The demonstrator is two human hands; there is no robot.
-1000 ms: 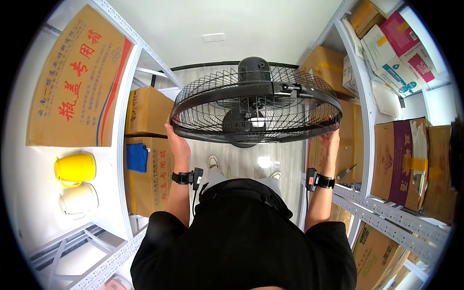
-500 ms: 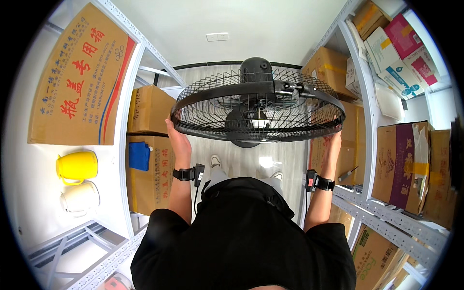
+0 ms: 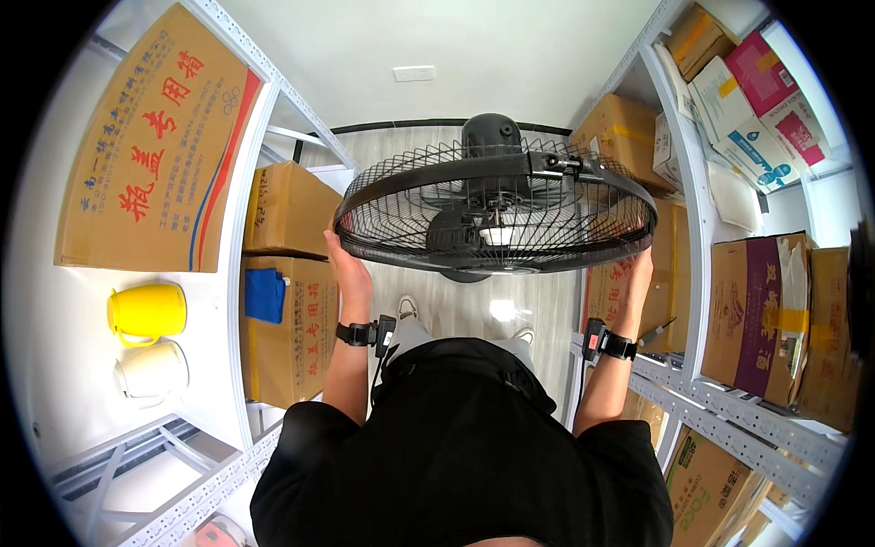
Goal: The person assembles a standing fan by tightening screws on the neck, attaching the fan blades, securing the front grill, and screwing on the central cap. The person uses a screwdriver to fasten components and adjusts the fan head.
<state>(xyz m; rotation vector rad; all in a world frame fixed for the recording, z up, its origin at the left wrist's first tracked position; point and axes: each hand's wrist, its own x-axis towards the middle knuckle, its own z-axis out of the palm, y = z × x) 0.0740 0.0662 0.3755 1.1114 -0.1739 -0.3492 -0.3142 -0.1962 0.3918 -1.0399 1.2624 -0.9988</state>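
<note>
A black electric fan [image 3: 465, 232] with a round wire cage is held up in front of me, its rim seen nearly edge-on. My left hand [image 3: 350, 272] grips the left end of the rim, palm against it and fingers mostly hidden behind the cage. At the opposite end, my right hand [image 3: 642, 270] holds the rim the same way, its fingertips also partly out of sight. The rounded motor housing [image 3: 490, 135] sticks out on the far side of the cage. Whether a stand hangs below the fan cannot be made out.
Metal shelving [image 3: 239, 365] runs along my left, with cardboard boxes [image 3: 290, 328], a yellow jug [image 3: 148, 310] and a white jug [image 3: 153, 372]. On the right, another rack [image 3: 697, 301] carries several boxes [image 3: 756, 310]. A white wall [image 3: 492, 64] with a socket [image 3: 415, 73] stands ahead.
The fan has shifted slightly to the right and turned a little, its left end moving in more than its right. Both hands have moved with it, still on the rim.
</note>
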